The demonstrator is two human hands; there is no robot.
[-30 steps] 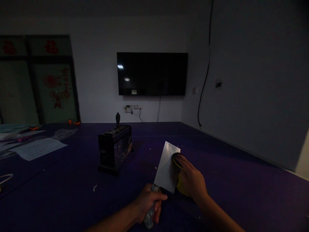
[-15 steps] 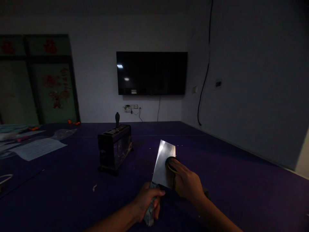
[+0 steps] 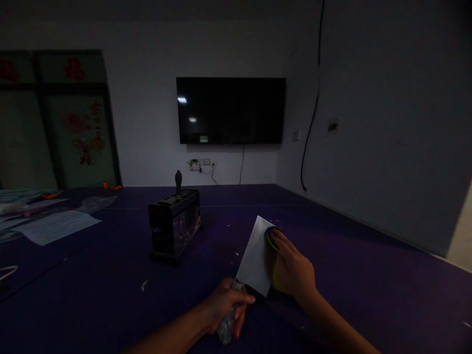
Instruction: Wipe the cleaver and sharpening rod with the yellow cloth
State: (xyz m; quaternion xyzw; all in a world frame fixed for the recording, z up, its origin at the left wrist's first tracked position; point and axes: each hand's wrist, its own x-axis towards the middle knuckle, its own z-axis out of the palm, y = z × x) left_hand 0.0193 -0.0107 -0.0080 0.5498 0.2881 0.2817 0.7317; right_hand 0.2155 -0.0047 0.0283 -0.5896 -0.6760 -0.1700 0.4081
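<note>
My left hand is wrapped around the handle of a cleaver. The handle looks covered in pale, mottled wrapping, and the broad metal blade points up and away from me. My right hand grips a black and yellow hand-held object against the blade's right side near the far end. Its exact kind is unclear, since my fingers cover most of it. To the left stands a black knife block with one dark knife handle sticking out of its top.
The purple tabletop carries small white scraps. Papers and clear plastic lie at the far left. A television hangs on the wall ahead, and a black cable runs down the right wall.
My right hand and the black and yellow object have shifted right and slightly towards the blade's far end. The cleaver has tilted further right, and its bright reflection has gone.
</note>
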